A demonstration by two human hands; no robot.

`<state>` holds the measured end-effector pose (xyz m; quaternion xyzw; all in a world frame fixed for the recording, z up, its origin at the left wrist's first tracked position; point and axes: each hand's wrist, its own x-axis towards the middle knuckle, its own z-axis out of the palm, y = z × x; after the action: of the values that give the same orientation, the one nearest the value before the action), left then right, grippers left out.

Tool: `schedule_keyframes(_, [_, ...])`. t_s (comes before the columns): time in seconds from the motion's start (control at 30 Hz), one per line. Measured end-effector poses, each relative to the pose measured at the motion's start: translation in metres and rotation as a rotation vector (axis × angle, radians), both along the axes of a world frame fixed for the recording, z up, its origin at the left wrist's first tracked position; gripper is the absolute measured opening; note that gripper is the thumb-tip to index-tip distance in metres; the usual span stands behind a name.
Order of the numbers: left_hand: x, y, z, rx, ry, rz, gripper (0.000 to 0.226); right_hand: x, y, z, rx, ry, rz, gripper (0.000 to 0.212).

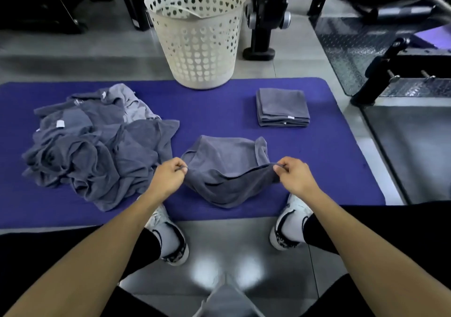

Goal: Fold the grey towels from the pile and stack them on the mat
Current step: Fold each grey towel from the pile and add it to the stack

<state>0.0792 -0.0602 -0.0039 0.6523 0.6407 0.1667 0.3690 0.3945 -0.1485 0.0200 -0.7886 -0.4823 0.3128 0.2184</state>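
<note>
Pile: a heap of unfolded grey towels (97, 143) lay on the left part of the purple mat (219, 102), one edge trailing near the left hand.
Left hand: the left hand (168, 177) pinched the near left corner of a single towel (227, 168).
Towel in hand: it was held between both hands at the mat's near middle, its near edge lifted and sagging, its far part resting rumpled on the mat.
Right hand: the right hand (294, 175) pinched the near right corner.
Stack: a neat stack of folded towels (282, 108) sat on the far right of the mat, well apart from the hands.
Basket: a white basket (195, 36) stood at the mat's far edge.
Risk: the creased far edge could likely fold crooked if not flattened; a slipping corner would spoil the fold.
Hidden: fingertips were tucked in cloth; the number of towels in the stack was unclear.
</note>
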Motion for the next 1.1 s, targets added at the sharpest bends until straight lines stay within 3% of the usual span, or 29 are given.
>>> schedule_keyframes(0.17, [-0.005,-0.003,-0.026,-0.211,0.174,-0.192,0.019,0.007,-0.013,-0.015,-0.380,-0.027,0.239,0.018])
schedule_keyframes(0.27, [0.008,0.001,-0.038,-0.202,0.132,-0.171,0.021,0.011,-0.009,-0.028,-0.560,0.053,0.311,0.015])
schedule_keyframes(0.43, [0.058,0.030,-0.052,-0.115,0.117,-0.275,0.017,0.037,0.033,-0.026,-0.398,0.017,0.200,0.012])
schedule_keyframes(0.63, [0.122,0.089,-0.089,-0.111,0.143,-0.403,0.007,0.072,0.106,-0.033,-0.426,-0.102,0.336,0.016])
schedule_keyframes(0.83, [0.175,0.155,-0.146,-0.081,0.286,-0.595,0.036,0.100,0.173,-0.075,-0.511,-0.250,0.581,0.016])
schedule_keyframes(0.97, [0.197,0.192,-0.177,-0.005,0.456,-0.829,0.060,0.121,0.206,-0.110,-0.436,-0.165,0.532,0.015])
schedule_keyframes(1.1, [0.184,0.201,-0.212,0.116,0.583,-1.009,0.066,0.136,0.234,-0.148,-0.288,0.034,0.353,0.027])
